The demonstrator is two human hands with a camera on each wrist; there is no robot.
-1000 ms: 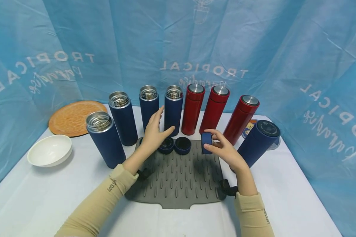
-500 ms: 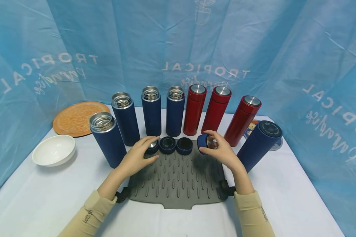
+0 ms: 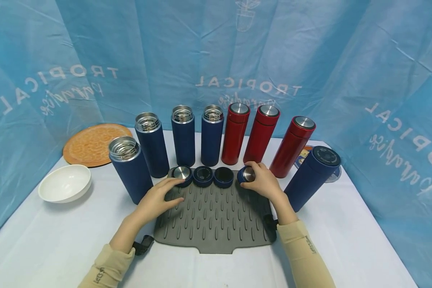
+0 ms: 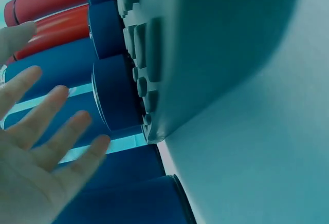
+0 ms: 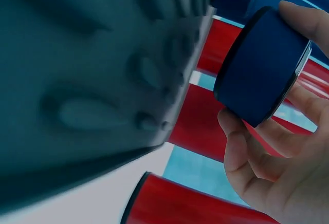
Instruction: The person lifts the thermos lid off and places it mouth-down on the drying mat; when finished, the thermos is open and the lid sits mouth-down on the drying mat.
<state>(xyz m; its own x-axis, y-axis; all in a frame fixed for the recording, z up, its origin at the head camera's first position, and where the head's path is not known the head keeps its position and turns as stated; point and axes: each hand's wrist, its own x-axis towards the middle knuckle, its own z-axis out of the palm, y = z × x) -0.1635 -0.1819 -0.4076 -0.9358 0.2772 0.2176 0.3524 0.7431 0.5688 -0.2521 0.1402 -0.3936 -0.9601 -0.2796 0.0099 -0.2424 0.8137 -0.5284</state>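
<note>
Clock face centred on the mat, 12 at its far side; largest first. Blue curtain [image 3: 165, 52] hangs across the back, I suppose as a plain backdrop. White table [image 3: 43, 248] carries everything. Grey mat [image 3: 216, 216]: ribbed, probably so small parts do not slide.

Four lidless blue bottles [image 3: 131, 178] stand from 10 to 12, three red bottles [image 3: 235, 138] from 12 to 2, one lidded blue bottle [image 3: 309, 180] past 2. I judge the arc keeps each within reach. White bowl [image 3: 65, 183] sits past 9, well off the mat.

Left hand [image 3: 158, 202], toward 9: fingers spread, pinching nothing. Fingertips lie beside the silver lid [image 3: 182, 172] near 11; contact I cannot tell. Right hand [image 3: 266, 182], at 2: thumb and fingers pinch the held lid [image 3: 247, 175] by its side wall, near 1, probably because that wall gives the best purchase. Its silver face is up; whether its base touches the mat, I cannot tell. Two dark lids [image 3: 203, 176] make up the row, 11 to 12.
</note>
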